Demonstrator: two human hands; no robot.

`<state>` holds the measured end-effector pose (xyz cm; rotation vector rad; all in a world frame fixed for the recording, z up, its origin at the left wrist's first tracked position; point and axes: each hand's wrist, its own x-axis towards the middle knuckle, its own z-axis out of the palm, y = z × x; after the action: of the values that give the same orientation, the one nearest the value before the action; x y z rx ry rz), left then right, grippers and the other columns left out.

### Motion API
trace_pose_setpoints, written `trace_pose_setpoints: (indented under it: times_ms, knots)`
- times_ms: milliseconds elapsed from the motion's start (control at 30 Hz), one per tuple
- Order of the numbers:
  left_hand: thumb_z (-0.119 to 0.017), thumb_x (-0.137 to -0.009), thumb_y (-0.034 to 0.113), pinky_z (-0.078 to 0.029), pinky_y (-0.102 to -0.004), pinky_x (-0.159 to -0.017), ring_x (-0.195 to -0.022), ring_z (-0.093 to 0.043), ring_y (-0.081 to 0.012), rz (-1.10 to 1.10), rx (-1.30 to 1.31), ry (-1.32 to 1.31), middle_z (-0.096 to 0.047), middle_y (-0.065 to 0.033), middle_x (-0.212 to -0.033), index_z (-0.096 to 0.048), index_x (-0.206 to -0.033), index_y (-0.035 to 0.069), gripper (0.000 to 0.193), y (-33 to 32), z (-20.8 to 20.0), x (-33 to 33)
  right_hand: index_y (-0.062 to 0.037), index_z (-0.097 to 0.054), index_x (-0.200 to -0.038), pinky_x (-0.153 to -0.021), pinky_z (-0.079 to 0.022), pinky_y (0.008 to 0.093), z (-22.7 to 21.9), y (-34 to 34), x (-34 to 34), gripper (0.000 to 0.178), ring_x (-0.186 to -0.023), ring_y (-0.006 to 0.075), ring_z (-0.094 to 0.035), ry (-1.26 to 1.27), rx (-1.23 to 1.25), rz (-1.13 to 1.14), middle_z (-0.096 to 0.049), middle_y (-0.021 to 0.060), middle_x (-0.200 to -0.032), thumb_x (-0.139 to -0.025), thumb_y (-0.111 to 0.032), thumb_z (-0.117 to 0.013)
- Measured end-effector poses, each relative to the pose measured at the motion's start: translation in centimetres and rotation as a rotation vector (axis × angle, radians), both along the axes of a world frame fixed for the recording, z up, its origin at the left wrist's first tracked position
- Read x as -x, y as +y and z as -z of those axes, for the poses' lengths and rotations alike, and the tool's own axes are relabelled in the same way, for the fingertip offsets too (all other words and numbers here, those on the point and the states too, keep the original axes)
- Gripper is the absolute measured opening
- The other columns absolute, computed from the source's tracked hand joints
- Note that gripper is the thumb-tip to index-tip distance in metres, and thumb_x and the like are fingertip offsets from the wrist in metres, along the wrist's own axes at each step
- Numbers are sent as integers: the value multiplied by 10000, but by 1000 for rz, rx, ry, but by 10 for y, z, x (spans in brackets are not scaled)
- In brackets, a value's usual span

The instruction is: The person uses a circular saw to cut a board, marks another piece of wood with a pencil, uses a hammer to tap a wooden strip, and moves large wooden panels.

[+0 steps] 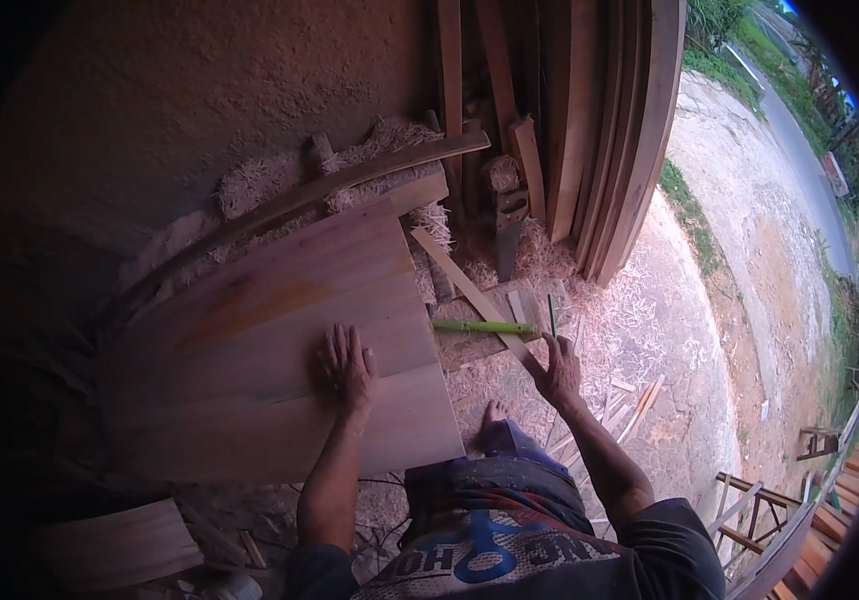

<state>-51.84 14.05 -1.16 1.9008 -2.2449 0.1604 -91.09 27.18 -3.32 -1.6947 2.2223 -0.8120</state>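
Note:
My left hand (349, 368) lies flat on a wide, pale wooden panel (249, 390) with a yellowish streak, its fingers stretched out. Just past the panel's right edge, my right hand (558, 373) is closed around the near end of a thin wooden strip (479, 298). A slim dark-green stick, like a pencil (552, 313), rises from the same fingers. The strip slants away to the upper left and crosses over a bright green bar (484, 327), whose left end meets the panel's edge.
A handsaw (509, 235) stands among wood shavings (604, 340) beyond the strip. Tall boards (589, 130) lean on the wall at the far right. A long curved board (299, 195) lies behind the panel. Another wooden piece (119, 545) is at the lower left. My bare foot (494, 412) is below.

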Motion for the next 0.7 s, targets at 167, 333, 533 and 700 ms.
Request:
trace_pose_setpoints:
  times_ms: [167,333,533,700]
  knots:
    - [-675,-836,204,-312,-506,-1134,-1279,-496,-275,596,-38,206,-610,-98,-1255,-631,-1248,89,429,-14,-19,146,-103,-463,-1373,-808,-524,543,-5,12,-3,710,-1058,440,-602,-30,-143,-2,-518,205,-1249,-823,-406,-794]
    - [-634,-833,166,-384,-437,-1008,-1117,-564,-264,723,-74,13,-642,-97,-1067,-647,-1079,72,264,-33,21,180,-150,-528,-1180,-737,-547,539,0,24,-8,350,-1033,408,-574,-94,-212,-150,-562,159,-1118,-885,-207,-708]
    - [-610,-825,92,-401,-446,-993,-1133,-570,-282,718,-87,157,-631,-98,-1121,-634,-1101,74,278,-39,2,170,-113,-532,-1129,-758,-548,523,-11,24,-4,273,-1002,380,-577,-11,-61,18,-595,120,-1032,-903,-177,-672]
    - [-587,-851,110,-409,-435,-998,-1145,-573,-284,739,-161,15,-621,-105,-1141,-632,-1116,80,270,-35,-4,169,-54,-523,-1310,-832,-502,475,-4,35,30,409,-1026,383,-543,-22,126,236,-586,192,-1053,-929,-122,-654]
